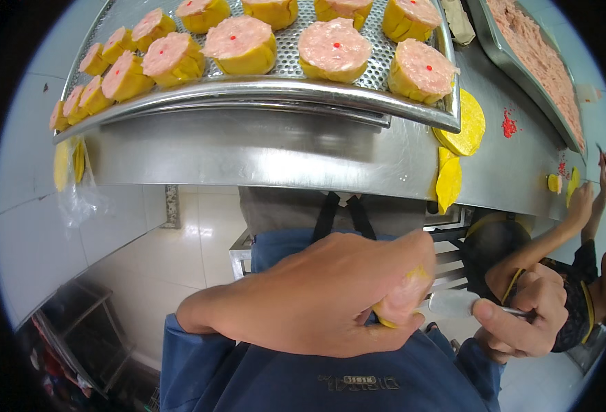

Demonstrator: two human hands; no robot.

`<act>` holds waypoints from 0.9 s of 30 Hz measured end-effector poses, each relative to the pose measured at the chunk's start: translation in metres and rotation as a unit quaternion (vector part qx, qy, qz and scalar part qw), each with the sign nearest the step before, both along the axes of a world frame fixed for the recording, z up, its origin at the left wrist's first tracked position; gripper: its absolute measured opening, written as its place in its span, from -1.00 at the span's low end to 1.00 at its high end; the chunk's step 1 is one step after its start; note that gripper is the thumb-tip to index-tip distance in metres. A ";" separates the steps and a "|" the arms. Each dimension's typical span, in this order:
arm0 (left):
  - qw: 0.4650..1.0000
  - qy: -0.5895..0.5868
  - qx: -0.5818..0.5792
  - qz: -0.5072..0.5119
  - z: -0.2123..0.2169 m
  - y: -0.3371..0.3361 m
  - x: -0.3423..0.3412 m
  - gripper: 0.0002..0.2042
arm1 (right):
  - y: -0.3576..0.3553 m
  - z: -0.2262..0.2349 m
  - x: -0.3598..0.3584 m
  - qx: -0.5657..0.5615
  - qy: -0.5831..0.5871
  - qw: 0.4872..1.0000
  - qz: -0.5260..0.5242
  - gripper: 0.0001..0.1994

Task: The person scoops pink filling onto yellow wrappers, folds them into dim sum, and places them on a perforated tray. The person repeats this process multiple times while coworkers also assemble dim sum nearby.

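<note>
My left hand [317, 292] is closed around a dumpling [400, 301], whose pink meat filling and bits of yellow wrapper show between thumb and fingers. Most of the dumpling is hidden in the fist. On the right, my right hand [526, 316] grips a small metal spatula [454, 303] by its handle. The flat blade points left, its tip close beside the dumpling; I cannot tell whether they touch. Both hands are held in front of my body, off the near edge of the steel table [262, 147].
A perforated metal tray [286, 51] carries several finished dumplings with red dots. Yellow wrappers [464, 127] lie by its right corner, near red crumbs [509, 123]. A pan of pink filling [533, 51] stands far right. A co-worker's hand [581, 202] works at the table's right end.
</note>
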State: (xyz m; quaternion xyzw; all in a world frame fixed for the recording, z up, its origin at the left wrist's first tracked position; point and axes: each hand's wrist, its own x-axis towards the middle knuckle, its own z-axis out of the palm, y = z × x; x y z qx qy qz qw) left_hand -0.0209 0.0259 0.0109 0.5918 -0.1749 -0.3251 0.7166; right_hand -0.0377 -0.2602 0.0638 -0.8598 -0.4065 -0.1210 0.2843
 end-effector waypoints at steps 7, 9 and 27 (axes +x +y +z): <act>0.983 -0.176 -0.034 -0.023 -0.016 -0.015 0.003 -0.71 | 0.004 0.010 0.015 -0.043 -0.028 0.990 0.133 -0.63; 0.978 -0.203 -0.002 -0.035 -0.020 -0.018 0.004 -0.70 | 0.006 0.009 0.016 -0.091 -0.020 0.984 0.150 -0.63; 0.985 -0.157 0.053 -0.054 -0.007 -0.008 0.002 -0.76 | 0.003 0.022 0.004 -0.085 -0.018 0.996 0.030 -0.54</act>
